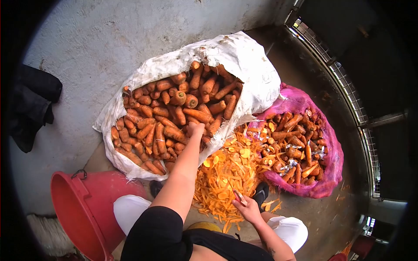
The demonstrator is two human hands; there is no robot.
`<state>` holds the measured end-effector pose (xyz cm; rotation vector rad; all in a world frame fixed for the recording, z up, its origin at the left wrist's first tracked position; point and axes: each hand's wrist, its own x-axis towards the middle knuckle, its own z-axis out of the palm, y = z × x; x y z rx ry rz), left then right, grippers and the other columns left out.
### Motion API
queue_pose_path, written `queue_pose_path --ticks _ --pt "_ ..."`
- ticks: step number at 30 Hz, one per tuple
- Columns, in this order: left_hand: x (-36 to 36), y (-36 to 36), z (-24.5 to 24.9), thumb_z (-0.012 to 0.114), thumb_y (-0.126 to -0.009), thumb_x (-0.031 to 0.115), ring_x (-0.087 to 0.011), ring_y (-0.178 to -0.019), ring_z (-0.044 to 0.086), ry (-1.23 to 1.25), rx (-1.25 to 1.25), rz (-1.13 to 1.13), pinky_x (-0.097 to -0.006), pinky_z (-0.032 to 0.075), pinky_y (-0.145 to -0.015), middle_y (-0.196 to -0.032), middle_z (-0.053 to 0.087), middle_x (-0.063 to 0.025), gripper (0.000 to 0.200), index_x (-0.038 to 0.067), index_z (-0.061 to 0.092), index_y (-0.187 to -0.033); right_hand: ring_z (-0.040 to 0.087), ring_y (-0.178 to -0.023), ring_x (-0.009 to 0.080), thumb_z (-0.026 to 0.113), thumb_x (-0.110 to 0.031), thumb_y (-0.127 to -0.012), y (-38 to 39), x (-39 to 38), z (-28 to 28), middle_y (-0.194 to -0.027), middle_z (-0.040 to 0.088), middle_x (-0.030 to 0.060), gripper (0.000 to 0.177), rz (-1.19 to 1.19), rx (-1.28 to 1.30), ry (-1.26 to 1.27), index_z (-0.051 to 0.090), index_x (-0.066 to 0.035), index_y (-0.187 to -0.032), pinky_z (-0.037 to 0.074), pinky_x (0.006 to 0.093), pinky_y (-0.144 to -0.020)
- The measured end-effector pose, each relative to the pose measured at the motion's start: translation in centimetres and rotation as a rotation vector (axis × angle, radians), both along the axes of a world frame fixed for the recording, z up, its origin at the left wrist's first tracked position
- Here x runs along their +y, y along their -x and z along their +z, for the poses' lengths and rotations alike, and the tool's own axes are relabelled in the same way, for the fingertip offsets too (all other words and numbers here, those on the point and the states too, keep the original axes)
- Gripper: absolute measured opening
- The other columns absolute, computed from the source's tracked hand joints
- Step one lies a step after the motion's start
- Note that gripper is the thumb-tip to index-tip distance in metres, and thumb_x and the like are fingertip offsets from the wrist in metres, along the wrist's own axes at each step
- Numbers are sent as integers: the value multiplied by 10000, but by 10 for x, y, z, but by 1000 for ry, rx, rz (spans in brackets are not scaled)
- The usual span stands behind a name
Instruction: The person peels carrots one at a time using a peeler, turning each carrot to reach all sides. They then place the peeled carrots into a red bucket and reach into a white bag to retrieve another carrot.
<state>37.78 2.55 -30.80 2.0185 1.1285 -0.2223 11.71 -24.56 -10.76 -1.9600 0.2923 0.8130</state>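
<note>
A large white woven sack (257, 65) lies with its mouth wide, full of unpeeled carrots (150, 130). Among those carrots, near the sack's lower lip, is my left hand (196, 129). Its fingers point down into the heap and are hidden, so I cannot tell whether they grip a carrot. My right hand (249, 210) is closed around a small bladed tool (239, 198) with a pale and reddish handle, its thin tip pointing up and away. Below the tip spreads a pile of orange carrot peelings and slices (222, 182) on the floor.
A pink mesh sack (328, 176) holding carrots and trimmings stands to the right of the peelings. At left a red bucket (74, 209) is tipped toward me. Dark cloth (35, 100) hangs by the grey wall (100, 39). A metal grating (348, 91) edges the floor at right.
</note>
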Motion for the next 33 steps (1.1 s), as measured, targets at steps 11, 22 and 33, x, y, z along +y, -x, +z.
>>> queue_pose_path --ticks 11,22,33 --pt "52 109 129 504 -971 203 -112 -657 595 1038 -265 -90 -239 507 -506 -951 648 -77 371 23 495 -1294 472 -627 95 718 -321 -842 -4 3 13 -648 545 29 325 -4 -169 19 612 -14 -845 427 294 -595" --pt "37 216 250 734 -825 290 -103 -589 595 813 -510 -352 -246 509 -554 -754 638 -33 305 26 641 -947 394 -603 38 660 -298 -898 -1 11 13 -645 463 -65 274 -268 -261 -371 555 -77 -775 325 230 -533" --pt "-52 287 215 338 -927 650 -234 -906 639 1241 -202 -59 -385 549 -768 -1045 600 -82 617 111 491 -1185 346 -413 42 536 -434 -956 61 16 52 -510 395 -63 381 -241 -317 -479 612 -64 -913 259 224 -405"
